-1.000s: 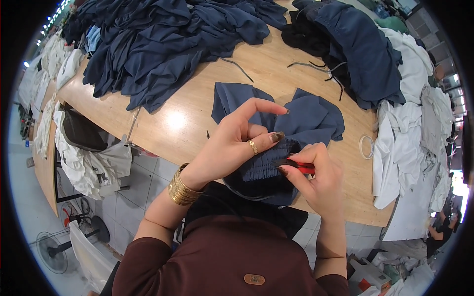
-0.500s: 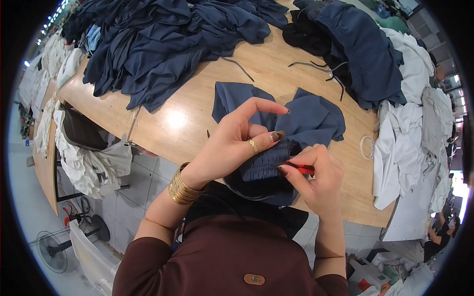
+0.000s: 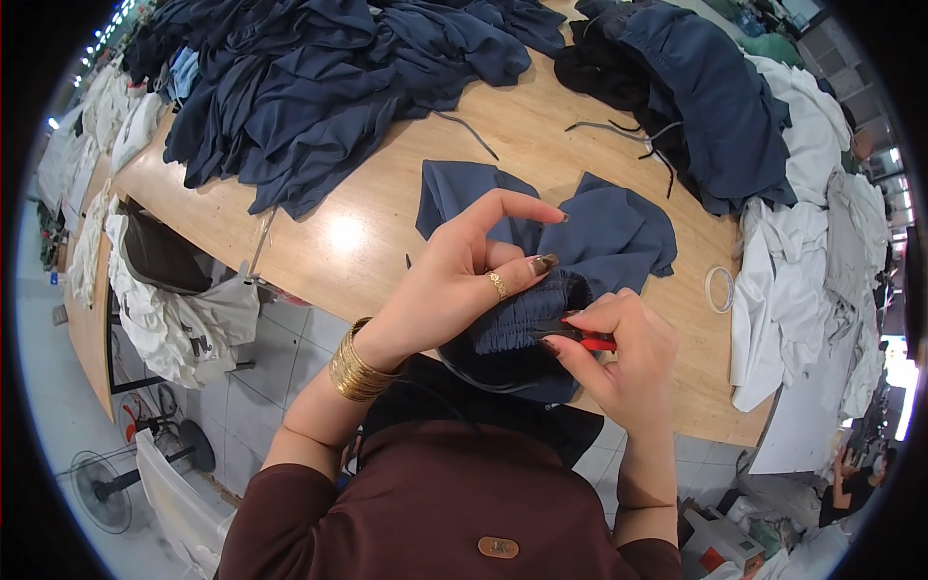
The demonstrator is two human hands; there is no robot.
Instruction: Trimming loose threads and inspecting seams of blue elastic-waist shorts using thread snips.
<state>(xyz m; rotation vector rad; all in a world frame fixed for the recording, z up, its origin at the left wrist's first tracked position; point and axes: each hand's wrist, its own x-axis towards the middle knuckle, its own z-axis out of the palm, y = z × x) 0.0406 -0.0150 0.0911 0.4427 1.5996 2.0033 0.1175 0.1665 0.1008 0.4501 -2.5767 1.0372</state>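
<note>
Small snips at a gathered waistband

The navy garment (image 3: 619, 222) is smooth, softly creased cloth, its waistband (image 3: 503, 327) puckered into tight ridges; it lies on the wooden surface (image 3: 319, 271) at the near edge. Beyond it to the left spreads a crumpled navy pile (image 3: 319, 106); to its right sits a ring-shaped tape roll (image 3: 719, 289).

Compared with half a second ago, the red-handled snips (image 3: 597, 342) show their handles spread wider and more dark blade. The right hand (image 3: 626, 353) holds them between thumb and fingers. The left hand (image 3: 440, 275) arches its forefinger well off its thumb, which touches the garment; whether its curled fingers grip cloth, I cannot tell.
</note>
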